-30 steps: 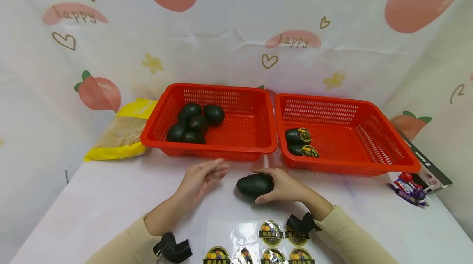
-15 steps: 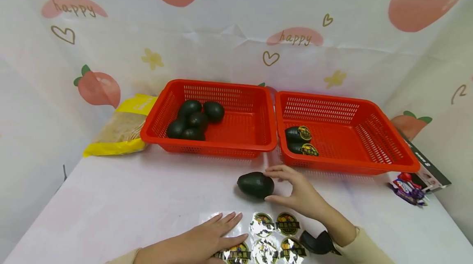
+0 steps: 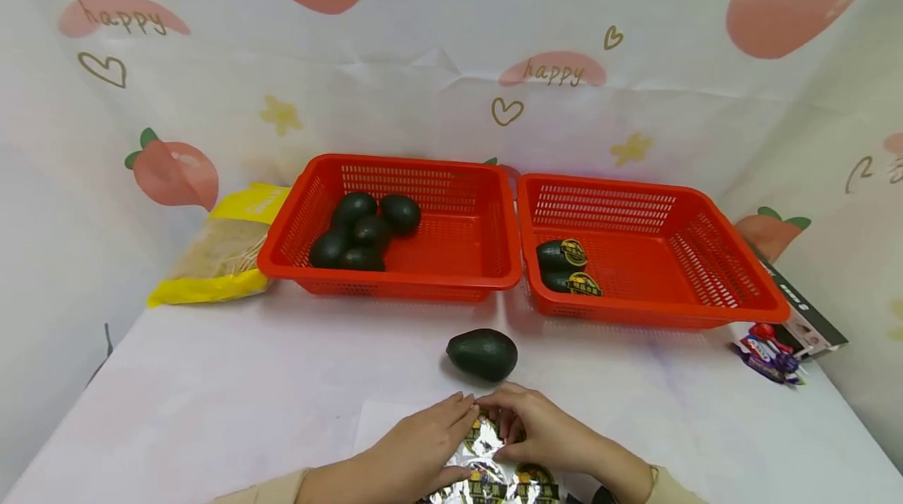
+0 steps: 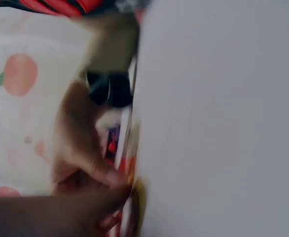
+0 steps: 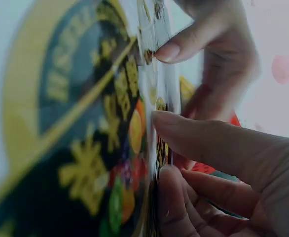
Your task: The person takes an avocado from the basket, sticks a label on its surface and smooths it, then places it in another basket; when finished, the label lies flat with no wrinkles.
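Left hand: the left hand has its fingers extended, close together, laid on the sticker sheet without gripping it.
Right hand: the right hand has bent fingers, thumb and forefinger tips at the sheet, partly closed; whether a sticker is pinched cannot be told.
Sheet: beneath both hands on the white worktop; glossy, bearing round black-and-gold stickers.
Loose avocado: one dark avocado, lying on its side just beyond the fingertips of both hands.
Unlabelled stock: five avocados in a red basket, beyond the left hand.
Labelled stock: two stickered avocados in a second red basket, beyond the right hand.
Sundries: yellow-ended bag, far left of the left hand; wrapped sweets, well right of the right hand.
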`<state>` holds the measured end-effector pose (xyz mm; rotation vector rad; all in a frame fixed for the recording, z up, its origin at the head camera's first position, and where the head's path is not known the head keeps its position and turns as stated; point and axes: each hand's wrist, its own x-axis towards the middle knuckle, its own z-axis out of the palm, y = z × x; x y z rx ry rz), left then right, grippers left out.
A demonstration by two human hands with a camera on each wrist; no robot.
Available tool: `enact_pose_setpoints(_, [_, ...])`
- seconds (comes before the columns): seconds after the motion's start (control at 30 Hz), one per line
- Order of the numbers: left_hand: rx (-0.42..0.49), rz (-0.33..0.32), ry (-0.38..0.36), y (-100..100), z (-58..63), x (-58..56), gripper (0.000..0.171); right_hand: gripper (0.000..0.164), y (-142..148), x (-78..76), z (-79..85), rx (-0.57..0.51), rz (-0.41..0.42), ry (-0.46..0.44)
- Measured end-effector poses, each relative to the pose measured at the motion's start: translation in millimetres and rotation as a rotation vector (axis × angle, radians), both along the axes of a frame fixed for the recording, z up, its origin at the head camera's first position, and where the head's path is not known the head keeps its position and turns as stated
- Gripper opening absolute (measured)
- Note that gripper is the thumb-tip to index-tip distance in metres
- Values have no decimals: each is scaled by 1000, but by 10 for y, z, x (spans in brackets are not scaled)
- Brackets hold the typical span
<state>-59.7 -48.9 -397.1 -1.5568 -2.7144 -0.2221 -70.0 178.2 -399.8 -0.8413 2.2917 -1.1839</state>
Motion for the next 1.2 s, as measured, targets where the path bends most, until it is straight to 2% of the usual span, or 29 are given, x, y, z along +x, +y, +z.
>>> enact_pose_setpoints(0.13, [22,17,11,8,-119,23,64,54,-10,9,0,4,-13,5])
enact_pose_setpoints(0.27, [94,25,6,18,-156,26,67,54,-13,19,13,5,-42,-22])
enact_pose_setpoints(0.4, [208,33,-60,14,-195,35,74,52,-21,28,14,7,-45,-10])
enact_pose_setpoints(0.5, [262,26,-115,12,-210,36,77,48,-25,31,12,17,-51,19])
enact_pose_setpoints(0.87, [321,36,-229,20,-216,38,74,29,-69,46,-27,-4,-96,92])
enact_pose_setpoints(0.97, [342,48,-256,2,-214,42,69,19,-91,49,-53,-38,-122,87])
enact_pose_setpoints(1.1, [345,58,-243,-19,-208,31,53,5,-92,45,-58,-104,-165,22])
enact_pose_setpoints(1.2, [342,55,-240,-35,-216,19,47,3,-66,39,-17,-127,-181,12])
